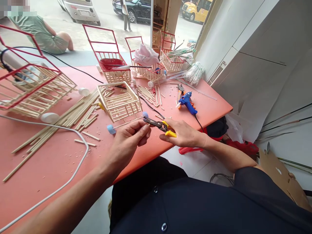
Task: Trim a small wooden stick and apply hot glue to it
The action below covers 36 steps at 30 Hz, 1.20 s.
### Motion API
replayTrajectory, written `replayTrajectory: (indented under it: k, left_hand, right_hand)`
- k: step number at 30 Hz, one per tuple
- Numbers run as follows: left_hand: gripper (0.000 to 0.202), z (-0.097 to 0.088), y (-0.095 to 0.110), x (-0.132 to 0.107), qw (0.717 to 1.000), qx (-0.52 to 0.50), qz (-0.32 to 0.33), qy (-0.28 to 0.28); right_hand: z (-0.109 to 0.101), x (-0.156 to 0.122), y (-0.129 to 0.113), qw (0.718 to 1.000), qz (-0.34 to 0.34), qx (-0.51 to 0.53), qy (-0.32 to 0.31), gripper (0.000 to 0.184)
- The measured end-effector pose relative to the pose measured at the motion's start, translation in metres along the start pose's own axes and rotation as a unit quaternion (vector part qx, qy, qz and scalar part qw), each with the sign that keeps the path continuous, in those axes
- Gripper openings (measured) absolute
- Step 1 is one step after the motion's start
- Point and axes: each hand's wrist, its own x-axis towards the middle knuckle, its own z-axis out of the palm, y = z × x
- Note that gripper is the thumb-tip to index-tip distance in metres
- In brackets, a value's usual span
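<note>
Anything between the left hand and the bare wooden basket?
Yes: in the head view, a thin stick with blue end pieces lies between the left hand and the wooden basket.

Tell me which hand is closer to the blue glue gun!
Right. The right hand, on the yellow-handled pliers, is this side of the blue glue gun. The left hand is farther away, off to the left.

left hand (134, 136): anything within pinch too small to tell | yellow-handled pliers (159, 124): grips partly hidden by right hand (183, 131) | orange-handled pliers (180, 88): partly behind blue glue gun (187, 102) | red-railed cart (40, 87): cut by left edge | yellow bus (195, 12): cut by top edge
</note>
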Motion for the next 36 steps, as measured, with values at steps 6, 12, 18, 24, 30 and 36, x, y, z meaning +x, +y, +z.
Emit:
replayTrajectory:
  k: [6,12,18,24,30,36]
  left_hand:
    - [0.045,-0.002,-0.002,0.001,1.0,0.007,0.003,-0.001]
    - [0.041,-0.001,-0.005,-0.001,1.0,0.019,0.012,0.005]
    - [0.043,-0.002,-0.005,0.002,1.0,-0.004,0.021,-0.015]
    - [0.046,-0.002,-0.002,0.005,0.998,-0.042,-0.012,-0.046]
    - [0.044,-0.001,-0.002,0.006,0.997,-0.068,-0.01,-0.043]
    - [0.043,0.0,-0.001,0.004,0.997,-0.065,-0.002,-0.042]
  right_hand:
    - [0.002,-0.002,0.004,0.998,0.0,-0.055,0.03,0.041]
    - [0.004,-0.002,0.007,0.998,-0.031,-0.039,0.043,0.044]
    - [0.0,-0.004,0.006,0.996,-0.017,0.079,-0.033,0.054]
    - [-0.011,-0.004,0.006,0.96,0.026,0.221,-0.171,0.074]
    - [-0.011,-0.003,0.006,0.99,0.03,0.087,-0.106,0.067]
    - [-0.005,-0.001,0.007,0.994,0.049,0.031,-0.092,0.063]
